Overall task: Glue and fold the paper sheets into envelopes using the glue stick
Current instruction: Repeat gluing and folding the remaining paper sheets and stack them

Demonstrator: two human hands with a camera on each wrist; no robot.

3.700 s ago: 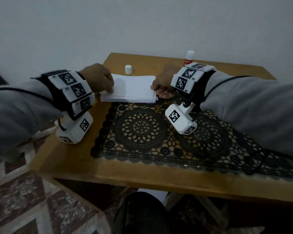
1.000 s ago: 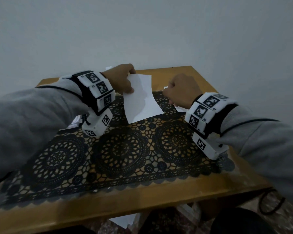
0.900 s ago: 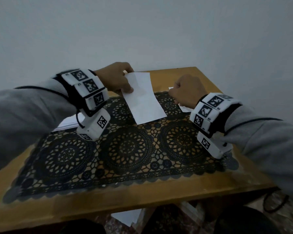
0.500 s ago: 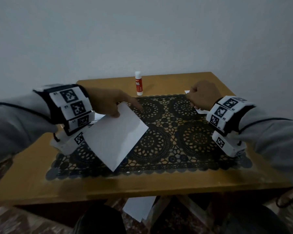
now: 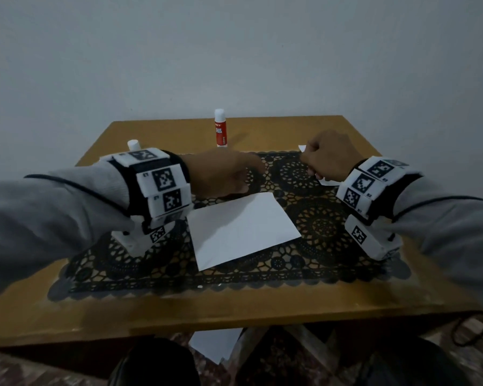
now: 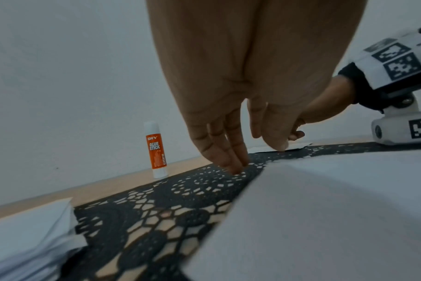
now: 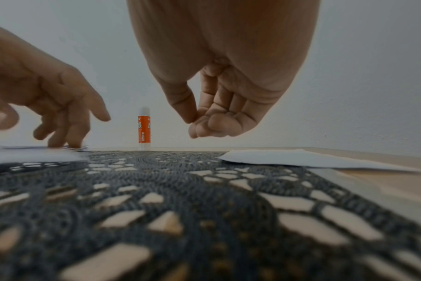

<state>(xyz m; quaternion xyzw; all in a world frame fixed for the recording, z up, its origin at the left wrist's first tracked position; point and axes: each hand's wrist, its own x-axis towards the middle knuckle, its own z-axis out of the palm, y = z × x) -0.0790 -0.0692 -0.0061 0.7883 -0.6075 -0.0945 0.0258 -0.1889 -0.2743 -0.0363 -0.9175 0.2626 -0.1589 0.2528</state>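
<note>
The left hand (image 5: 221, 174) hangs over the black lace table mat (image 5: 318, 227) with its fingers (image 6: 231, 152) relaxed and pointing down, gripping nothing; just below its palm, toward the person, 1 flat white rectangular paper sheet (image 5: 241, 228) lies loose on the mat. The right hand (image 5: 328, 157) hovers with fingers curled in and thumb meeting the fingertips (image 7: 199, 129), empty, a folded white paper piece (image 7: 301, 158) lying beneath and just beyond it. The orange and white glue stick (image 5: 220, 129) stands upright on the wooden table (image 5: 179, 310) beyond both hands, between them. A white paper stack (image 6: 29, 237) sits left of the left hand, a small white cap (image 5: 133, 144) standing behind that wrist
</note>
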